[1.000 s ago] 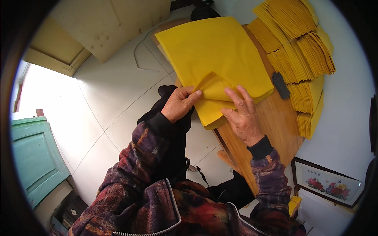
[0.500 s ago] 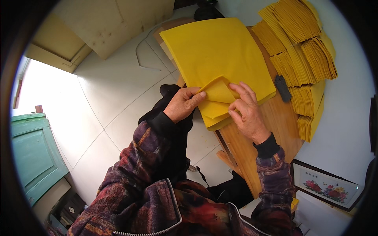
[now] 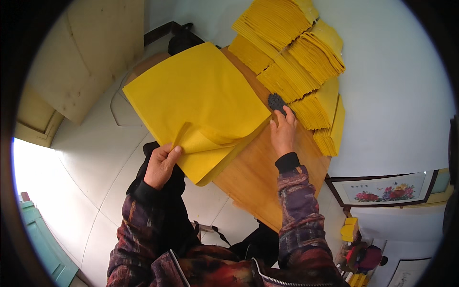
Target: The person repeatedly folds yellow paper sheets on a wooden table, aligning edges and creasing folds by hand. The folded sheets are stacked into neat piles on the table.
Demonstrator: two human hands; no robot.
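Note:
A thick stack of large yellow sheets (image 3: 205, 86), paper or thin cloth by the look, lies on the wooden table. My left hand (image 3: 161, 165) is at its near left edge, thumb and fingers closed on the top sheet (image 3: 203, 136), whose near part curls up and over. Beyond the stack's right corner, my right hand (image 3: 284, 131) reaches out with thumb and fingers apart. Its fingertips are at the near end of a dark grey, bumpy, oblong object (image 3: 276, 103); whether they touch it I cannot tell.
Several bundles of folded yellow sheets (image 3: 306, 62) are piled along the wall side of the table (image 3: 253, 177). A framed flower picture (image 3: 382, 190) stands at the right. Pale floor tiles (image 3: 114, 191) and a green cabinet (image 3: 45, 244) are at the left.
My right hand has left the folded sheet and moved right to the dark object. The narrow fold has loosened into a curl, still held by my left hand. The view has shifted right.

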